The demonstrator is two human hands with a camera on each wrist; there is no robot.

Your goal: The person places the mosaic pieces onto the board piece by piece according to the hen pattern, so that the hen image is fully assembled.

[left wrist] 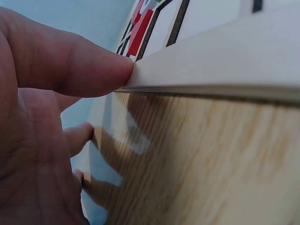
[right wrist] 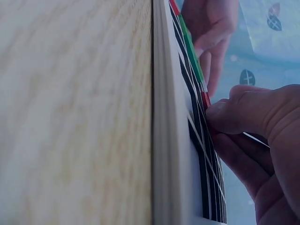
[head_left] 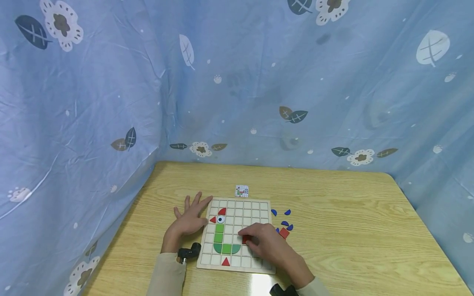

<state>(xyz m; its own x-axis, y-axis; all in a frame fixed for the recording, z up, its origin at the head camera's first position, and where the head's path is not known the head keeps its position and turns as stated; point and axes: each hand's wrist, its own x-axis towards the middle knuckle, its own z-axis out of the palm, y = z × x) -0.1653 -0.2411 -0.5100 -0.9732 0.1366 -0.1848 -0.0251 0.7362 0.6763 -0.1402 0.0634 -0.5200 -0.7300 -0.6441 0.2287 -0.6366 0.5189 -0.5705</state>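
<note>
A white gridded board [head_left: 255,209] lies on the table. My right hand [head_left: 266,242] is over its right half, thumb and fingers pinching a red square tile [head_left: 245,239] at the grid; fingers hide part of it. My left hand [head_left: 188,222] rests beside the board's left edge with fingers spread, and its thumb [left wrist: 93,75] touches that edge. On the board sit green squares [head_left: 218,237], two green curved pieces [head_left: 235,248], a red quarter-round piece [head_left: 222,211], a round eye tile [head_left: 220,219] and two red triangles [head_left: 226,262].
Right of the board lie several blue half-round pieces [head_left: 287,212] and another red square [head_left: 284,232]. Behind the board is a small pattern card [head_left: 242,190]. A blue patterned curtain [head_left: 237,90] hangs around the wooden table [head_left: 333,205].
</note>
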